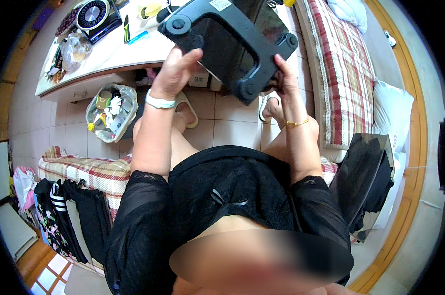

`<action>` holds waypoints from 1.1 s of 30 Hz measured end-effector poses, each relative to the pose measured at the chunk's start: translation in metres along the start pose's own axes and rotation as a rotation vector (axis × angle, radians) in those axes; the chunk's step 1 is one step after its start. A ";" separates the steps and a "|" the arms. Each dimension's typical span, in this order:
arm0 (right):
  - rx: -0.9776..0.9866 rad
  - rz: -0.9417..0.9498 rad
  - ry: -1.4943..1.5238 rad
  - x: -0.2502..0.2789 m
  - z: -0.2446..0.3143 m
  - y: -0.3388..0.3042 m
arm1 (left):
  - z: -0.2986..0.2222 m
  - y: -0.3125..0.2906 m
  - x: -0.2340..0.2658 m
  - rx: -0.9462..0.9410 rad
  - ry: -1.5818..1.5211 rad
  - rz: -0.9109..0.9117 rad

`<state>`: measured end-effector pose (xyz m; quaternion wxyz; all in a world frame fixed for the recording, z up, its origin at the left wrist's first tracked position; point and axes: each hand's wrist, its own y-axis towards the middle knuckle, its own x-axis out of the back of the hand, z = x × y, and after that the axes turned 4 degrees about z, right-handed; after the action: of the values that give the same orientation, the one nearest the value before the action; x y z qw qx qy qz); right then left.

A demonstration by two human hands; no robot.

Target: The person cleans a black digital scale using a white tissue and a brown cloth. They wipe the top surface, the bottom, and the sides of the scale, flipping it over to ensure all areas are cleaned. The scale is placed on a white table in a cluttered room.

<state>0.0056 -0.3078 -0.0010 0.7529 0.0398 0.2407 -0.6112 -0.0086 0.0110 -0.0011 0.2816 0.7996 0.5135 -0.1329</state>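
Both my hands hold up a black glass bathroom scale [220, 46], tilted, with its underside showing. A black plastic frame with round feet and a small white label runs across that underside. My left hand [177, 71], a pale band on its wrist, is closed on the left edge, its thumb lying along the side. My right hand [286, 76], below a gold bracelet, grips the right edge near one foot, thumb on top. The fingers beneath the scale are partly hidden. The scale hangs above the near edge of a white table [109, 56].
On the table are a small round fan-like device [92, 15], a knife [127, 29] and a plastic bag [76, 51]. A lined trash bin [112, 113] stands on the floor at left. A plaid-covered sofa [343, 73] runs along the right. Folded clothes [80, 216] lie at lower left.
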 end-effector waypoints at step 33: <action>1.101 0.125 -1.490 -0.098 0.008 -0.001 | 0.037 0.011 -0.016 0.032 -0.236 -0.462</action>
<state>-0.0061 -0.2228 0.0466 0.6200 0.0015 -0.6316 -0.4655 -0.0026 -0.0257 -0.0197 0.2890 0.6445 0.6439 -0.2939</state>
